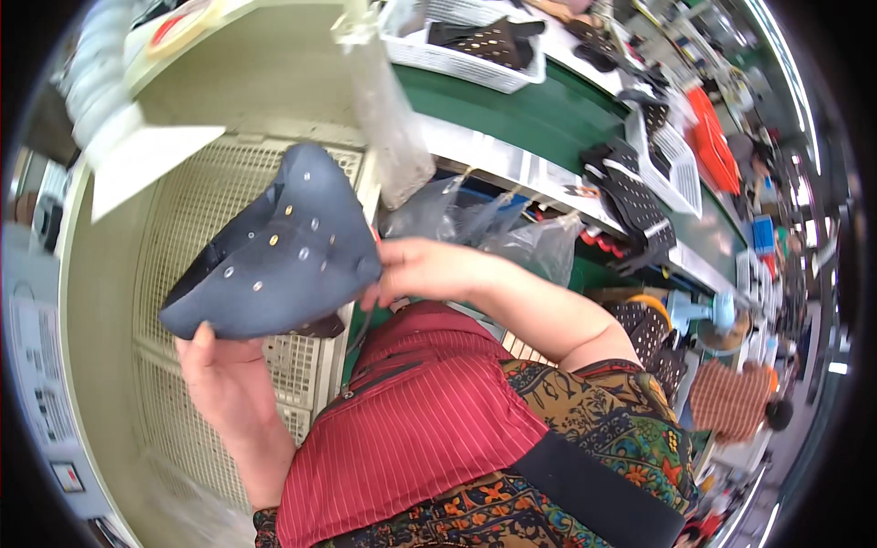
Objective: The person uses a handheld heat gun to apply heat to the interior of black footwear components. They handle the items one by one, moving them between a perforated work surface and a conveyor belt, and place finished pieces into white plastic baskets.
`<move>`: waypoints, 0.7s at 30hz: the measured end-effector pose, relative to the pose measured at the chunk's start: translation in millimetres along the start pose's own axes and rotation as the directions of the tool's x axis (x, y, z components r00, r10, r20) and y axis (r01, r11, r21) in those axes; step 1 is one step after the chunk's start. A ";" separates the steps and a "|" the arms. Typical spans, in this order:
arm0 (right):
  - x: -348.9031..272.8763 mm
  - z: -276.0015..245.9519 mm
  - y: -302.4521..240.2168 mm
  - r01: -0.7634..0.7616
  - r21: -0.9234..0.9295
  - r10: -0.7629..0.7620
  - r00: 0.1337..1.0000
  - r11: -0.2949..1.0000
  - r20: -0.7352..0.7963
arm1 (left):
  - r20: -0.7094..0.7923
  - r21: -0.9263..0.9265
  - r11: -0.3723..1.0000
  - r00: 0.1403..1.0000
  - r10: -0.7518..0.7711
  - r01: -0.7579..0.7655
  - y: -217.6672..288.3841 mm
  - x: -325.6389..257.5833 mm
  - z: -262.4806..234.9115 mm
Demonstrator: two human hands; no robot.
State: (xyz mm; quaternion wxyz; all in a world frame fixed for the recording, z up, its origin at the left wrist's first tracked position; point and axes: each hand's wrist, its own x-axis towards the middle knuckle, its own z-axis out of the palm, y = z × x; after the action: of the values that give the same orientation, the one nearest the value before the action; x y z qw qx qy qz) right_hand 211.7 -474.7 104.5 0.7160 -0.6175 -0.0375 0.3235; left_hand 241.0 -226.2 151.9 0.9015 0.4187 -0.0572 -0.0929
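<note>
I hold a dark grey-blue shoe upper (279, 251) dotted with small metal eyelets, up in front of me. My left hand (224, 379) grips its lower left edge from beneath. My right hand (425, 269) pinches its right edge with the fingertips. The piece is curved and tilted, with its pointed top toward a cream plastic crate (192, 228) behind it. A red striped apron covers my lap below.
Cream lattice crates stand stacked on the left. A green conveyor belt (512, 114) runs along the upper right with white baskets (457, 59) of black perforated shoe pieces. Clear plastic bags (512, 233) hang below it. Another person sits at the far right.
</note>
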 end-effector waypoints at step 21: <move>-198.7 -109.1 -31.3 0.861 0.030 -0.365 0.246 0.508 -0.898 | 0.638 0.316 0.945 0.757 -0.144 -0.086 -184.9 42.7 231.7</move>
State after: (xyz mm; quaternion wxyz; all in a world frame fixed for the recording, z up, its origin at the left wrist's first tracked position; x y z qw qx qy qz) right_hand 117.6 -670.7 176.0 0.8500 -0.3927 0.1298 -0.3264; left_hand 218.6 -524.8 160.3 0.7410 0.5040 -0.3757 -0.2363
